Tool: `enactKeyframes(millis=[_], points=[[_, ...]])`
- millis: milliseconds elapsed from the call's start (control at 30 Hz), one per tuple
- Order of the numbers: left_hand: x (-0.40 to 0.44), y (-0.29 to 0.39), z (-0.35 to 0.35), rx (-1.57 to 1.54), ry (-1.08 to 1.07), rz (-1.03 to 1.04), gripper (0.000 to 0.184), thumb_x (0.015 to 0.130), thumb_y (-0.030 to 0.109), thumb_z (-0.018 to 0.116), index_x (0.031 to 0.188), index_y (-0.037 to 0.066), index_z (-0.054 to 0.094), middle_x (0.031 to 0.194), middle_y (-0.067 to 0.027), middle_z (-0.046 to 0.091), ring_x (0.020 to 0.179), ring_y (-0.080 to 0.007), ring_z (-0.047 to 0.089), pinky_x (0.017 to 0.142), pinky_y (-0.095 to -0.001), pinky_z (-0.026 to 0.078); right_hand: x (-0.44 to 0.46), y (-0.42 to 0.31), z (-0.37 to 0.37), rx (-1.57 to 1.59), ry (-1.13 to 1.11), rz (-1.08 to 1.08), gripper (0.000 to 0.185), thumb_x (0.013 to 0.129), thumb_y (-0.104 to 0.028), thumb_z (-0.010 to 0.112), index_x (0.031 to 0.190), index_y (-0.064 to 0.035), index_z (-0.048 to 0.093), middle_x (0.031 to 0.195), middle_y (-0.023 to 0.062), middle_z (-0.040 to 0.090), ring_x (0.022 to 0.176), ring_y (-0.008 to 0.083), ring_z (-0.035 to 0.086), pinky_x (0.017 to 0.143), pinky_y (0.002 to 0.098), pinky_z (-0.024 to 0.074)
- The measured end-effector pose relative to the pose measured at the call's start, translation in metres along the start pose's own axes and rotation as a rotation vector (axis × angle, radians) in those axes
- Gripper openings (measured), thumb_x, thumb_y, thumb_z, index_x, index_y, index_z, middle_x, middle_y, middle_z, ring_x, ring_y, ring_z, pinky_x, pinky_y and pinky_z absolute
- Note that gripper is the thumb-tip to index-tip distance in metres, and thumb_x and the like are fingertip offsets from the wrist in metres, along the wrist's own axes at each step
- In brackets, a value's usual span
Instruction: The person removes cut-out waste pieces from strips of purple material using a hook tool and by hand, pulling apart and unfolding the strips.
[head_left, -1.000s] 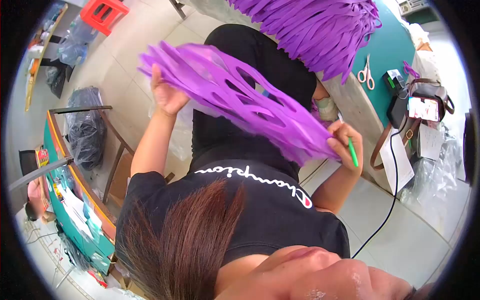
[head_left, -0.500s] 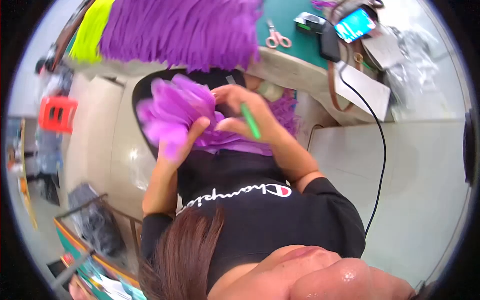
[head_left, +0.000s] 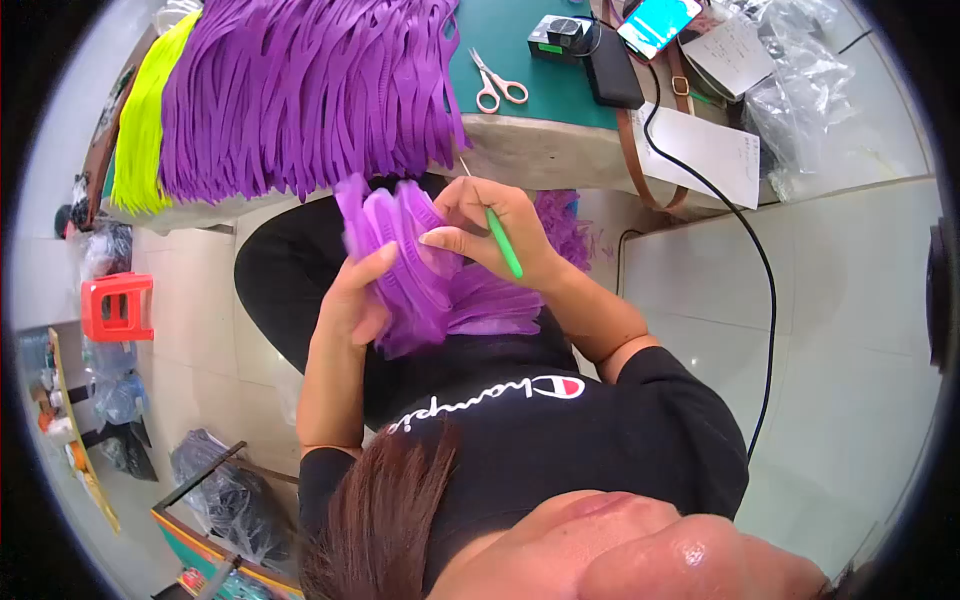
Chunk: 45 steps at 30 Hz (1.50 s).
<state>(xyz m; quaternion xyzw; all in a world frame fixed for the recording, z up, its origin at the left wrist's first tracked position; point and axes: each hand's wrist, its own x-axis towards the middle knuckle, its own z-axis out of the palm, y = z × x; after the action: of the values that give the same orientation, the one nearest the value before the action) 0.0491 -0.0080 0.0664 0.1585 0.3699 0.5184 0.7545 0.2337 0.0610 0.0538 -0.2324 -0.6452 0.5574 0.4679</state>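
My left hand (head_left: 358, 290) is closed around a bundle of thin, purple rubbery strips (head_left: 415, 275) over my lap. Some of the strips are blurred. At the bundle's right side, my right hand (head_left: 500, 225) grips a slim green-handled tool (head_left: 503, 243). A thin metal tip shows beyond its fingers, pointing towards the table. The right thumb and fingertips are against the edge of the bundle. More pale purple material (head_left: 492, 305) lies across my lap below the right wrist.
Long purple strips (head_left: 310, 90) and yellow-green strips (head_left: 145, 130) hang over the edge of the green table (head_left: 490, 30). Pink-handled scissors (head_left: 497, 85), a black box-shaped device (head_left: 613, 75), a lit phone (head_left: 658, 25) and a black cable (head_left: 740, 215) are right. A red stool (head_left: 118, 308) stands left.
The purple bundle has turned and come closer to my body, showing its strips side-on. My left hand has moved down slightly. The green-handled tool has stayed in my right hand. The view has shifted.
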Motion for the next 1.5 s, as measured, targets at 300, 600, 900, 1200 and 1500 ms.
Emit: enactKeyframes(millis=[300, 600, 900, 1200, 1500], points=[[0.056, 0.052, -0.012, 0.379, 0.032, 0.243, 0.020, 0.083, 0.005, 0.066, 0.100, -0.001, 0.058, 0.090, -0.0077, 0.063, 0.078, -0.0180, 0.063, 0.070, -0.0303, 0.051, 0.057, 0.006, -0.110, -0.898, 0.415, -0.477, 0.024, 0.076, -0.012, 0.071, 0.078, -0.0039, 0.049, 0.092, 0.0161, 0.064, 0.082, 0.0285, 0.062, 0.071, 0.0355, 0.0478], [0.081, 0.032, -0.058, 0.263, 0.062, 0.121, 0.026, 0.083, 0.009, 0.068, 0.105, 0.000, 0.056, 0.094, -0.0089, 0.062, 0.085, -0.0190, 0.063, 0.076, -0.0320, 0.050, 0.117, -0.002, -0.292, -1.813, 0.294, -0.352, 0.027, 0.082, -0.027, 0.066, 0.089, -0.0025, 0.056, 0.095, 0.0154, 0.065, 0.089, 0.0345, 0.056, 0.074, 0.0453, 0.0428], [0.089, 0.030, -0.062, 0.183, 0.196, 0.167, 0.024, 0.083, 0.012, 0.068, 0.101, -0.001, 0.058, 0.094, -0.0090, 0.063, 0.082, -0.0182, 0.063, 0.076, -0.0320, 0.050, 0.123, 0.011, -0.271, -1.897, 0.500, -0.450, 0.026, 0.082, -0.026, 0.067, 0.090, -0.0024, 0.058, 0.092, 0.0116, 0.063, 0.085, 0.0324, 0.058, 0.074, 0.0427, 0.0438], [0.080, 0.022, -0.060, 0.288, 0.137, 0.146, 0.026, 0.080, 0.002, 0.068, 0.104, -0.002, 0.057, 0.091, -0.0086, 0.064, 0.082, -0.0181, 0.063, 0.074, -0.0317, 0.052, 0.068, 0.022, -0.074, -0.469, 0.142, -0.206, 0.018, 0.094, -0.019, 0.053, 0.097, -0.0015, 0.053, 0.094, 0.0084, 0.053, 0.089, 0.0158, 0.053, 0.081, 0.0297, 0.0429], [0.045, 0.019, -0.038, 0.022, 0.162, 0.272, 0.056, 0.087, 0.007, 0.060, 0.136, -0.003, 0.035, 0.125, -0.0116, 0.051, 0.114, -0.0193, 0.051, 0.098, -0.0338, 0.039, 0.047, 0.058, 0.042, 0.192, -0.012, 0.289, 0.013, 0.090, -0.005, 0.057, 0.101, 0.0015, 0.053, 0.108, 0.0122, 0.061, 0.095, 0.0157, 0.059, 0.083, 0.0274, 0.0478]])
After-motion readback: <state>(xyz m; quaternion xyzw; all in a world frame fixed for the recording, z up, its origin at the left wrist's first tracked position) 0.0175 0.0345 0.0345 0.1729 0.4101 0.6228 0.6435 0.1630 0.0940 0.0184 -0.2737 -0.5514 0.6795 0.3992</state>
